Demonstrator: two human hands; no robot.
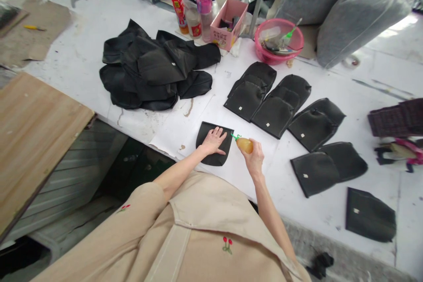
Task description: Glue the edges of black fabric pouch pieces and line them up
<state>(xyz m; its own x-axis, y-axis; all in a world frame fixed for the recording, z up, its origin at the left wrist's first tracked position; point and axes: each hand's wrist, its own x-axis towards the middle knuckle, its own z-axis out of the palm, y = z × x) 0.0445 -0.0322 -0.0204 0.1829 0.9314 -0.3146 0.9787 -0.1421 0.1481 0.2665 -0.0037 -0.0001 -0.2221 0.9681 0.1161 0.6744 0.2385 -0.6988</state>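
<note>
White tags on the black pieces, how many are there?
6: one tag on the heap, the other five down the right-hand row of black pieces. Folds or the left hand may hide more.

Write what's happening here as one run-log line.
left hand: flat on black piece | right hand: holds amber bottle, green nozzle at piece's edge | black pile: beyond, on white table

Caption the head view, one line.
Left hand flat on a black piece; right hand holds a green-tipped bottle at its edge.
</note>
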